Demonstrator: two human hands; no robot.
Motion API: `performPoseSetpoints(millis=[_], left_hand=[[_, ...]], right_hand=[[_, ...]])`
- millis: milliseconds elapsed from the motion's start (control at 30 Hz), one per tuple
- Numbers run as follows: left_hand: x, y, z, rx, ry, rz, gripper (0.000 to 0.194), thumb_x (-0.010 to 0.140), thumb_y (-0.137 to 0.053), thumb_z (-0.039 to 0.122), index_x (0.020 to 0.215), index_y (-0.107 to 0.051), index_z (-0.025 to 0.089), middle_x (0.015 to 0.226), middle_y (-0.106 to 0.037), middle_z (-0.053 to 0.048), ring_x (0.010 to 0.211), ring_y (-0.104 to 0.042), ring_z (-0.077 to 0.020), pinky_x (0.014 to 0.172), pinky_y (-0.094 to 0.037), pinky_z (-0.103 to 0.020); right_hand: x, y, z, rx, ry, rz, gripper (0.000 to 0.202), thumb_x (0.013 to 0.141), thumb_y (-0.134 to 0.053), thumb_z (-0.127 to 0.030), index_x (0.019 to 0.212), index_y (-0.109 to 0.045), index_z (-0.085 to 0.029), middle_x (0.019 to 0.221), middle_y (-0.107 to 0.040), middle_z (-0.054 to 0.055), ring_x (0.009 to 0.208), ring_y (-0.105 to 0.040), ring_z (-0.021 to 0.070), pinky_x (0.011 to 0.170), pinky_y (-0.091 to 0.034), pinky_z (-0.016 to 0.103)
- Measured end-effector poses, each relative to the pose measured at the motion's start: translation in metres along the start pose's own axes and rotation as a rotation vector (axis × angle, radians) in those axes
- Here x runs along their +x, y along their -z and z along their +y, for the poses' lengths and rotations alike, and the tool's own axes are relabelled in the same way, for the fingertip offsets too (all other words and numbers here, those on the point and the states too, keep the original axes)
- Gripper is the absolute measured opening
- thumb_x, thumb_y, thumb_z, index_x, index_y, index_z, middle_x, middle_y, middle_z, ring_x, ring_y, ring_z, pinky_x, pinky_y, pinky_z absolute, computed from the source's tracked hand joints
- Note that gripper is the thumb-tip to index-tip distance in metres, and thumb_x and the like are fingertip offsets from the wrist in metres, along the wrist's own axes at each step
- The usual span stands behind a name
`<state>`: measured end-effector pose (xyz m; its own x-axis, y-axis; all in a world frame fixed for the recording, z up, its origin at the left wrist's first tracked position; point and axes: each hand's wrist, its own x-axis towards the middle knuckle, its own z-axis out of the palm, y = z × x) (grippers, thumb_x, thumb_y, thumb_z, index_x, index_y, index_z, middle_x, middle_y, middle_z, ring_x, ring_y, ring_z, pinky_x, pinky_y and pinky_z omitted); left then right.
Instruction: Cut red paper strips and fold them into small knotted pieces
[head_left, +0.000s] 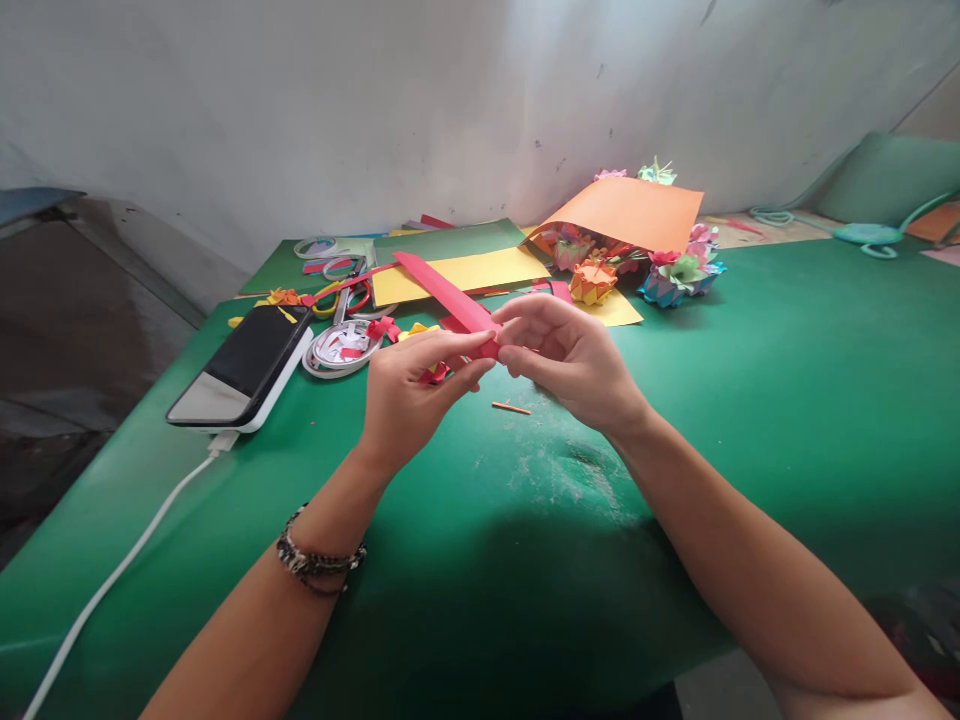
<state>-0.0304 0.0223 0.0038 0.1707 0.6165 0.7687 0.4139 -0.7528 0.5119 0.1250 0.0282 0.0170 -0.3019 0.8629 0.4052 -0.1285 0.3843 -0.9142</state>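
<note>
A long red paper strip [444,290] is held up over the green table [750,400], its free end pointing up and to the left. My left hand [416,390] pinches its near end between thumb and fingers. From the other side, my right hand [566,350] grips the same end, with thumb and index fingertips together on it. The fingertips of both hands nearly meet there and partly cover the end of the strip. On the table below them lies a thin orange stick [511,408].
A phone [244,365] with a white cable [124,560] is at the left. Beside it are a round dish of paper scraps [345,345] and scissors [341,303]. Yellow paper [480,272], orange paper [630,212] and paper flowers [682,278] lie towards the wall.
</note>
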Motion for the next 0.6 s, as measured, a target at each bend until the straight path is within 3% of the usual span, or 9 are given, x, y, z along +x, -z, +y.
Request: performPoseSetpoints(millis=[233,433,600], left_hand=[[0.0001,0.0017,-0.0007,0.002,-0.026,-0.071,0.014,0.072,-0.064,0.022,0.086,-0.068,0.022,0.067,-0.069,0.002,0.05,-0.058,-0.0076,0.051,-0.046,-0.02],[0.0,0.0014,-0.0004,0.026,-0.037,-0.06,0.012,0.074,-0.062,0.022,0.085,-0.067,0.022,0.063,-0.067,0.003,0.051,-0.057,-0.0078,0.054,-0.046,-0.021],[0.0003,0.0007,0.0003,0.045,-0.044,-0.048,0.013,0.073,-0.063,0.023,0.086,-0.067,0.022,0.062,-0.067,0.003,0.052,-0.057,-0.0083,0.054,-0.045,-0.021]], right_hand=[[0.0014,0.0008,0.0005,0.038,-0.049,-0.042,0.014,0.07,-0.065,-0.024,0.078,-0.055,-0.018,0.059,-0.054,-0.006,0.053,-0.049,0.0041,0.049,-0.041,0.018],[0.0006,-0.0039,0.0061,0.175,-0.12,-0.003,0.016,0.07,-0.065,-0.028,0.077,-0.057,-0.016,0.067,-0.055,-0.005,0.053,-0.047,0.0027,0.049,-0.041,0.017],[0.0007,-0.0025,0.0056,0.206,-0.158,-0.064,0.017,0.07,-0.066,-0.027,0.078,-0.057,-0.016,0.069,-0.056,-0.004,0.054,-0.048,0.0032,0.051,-0.042,0.018]])
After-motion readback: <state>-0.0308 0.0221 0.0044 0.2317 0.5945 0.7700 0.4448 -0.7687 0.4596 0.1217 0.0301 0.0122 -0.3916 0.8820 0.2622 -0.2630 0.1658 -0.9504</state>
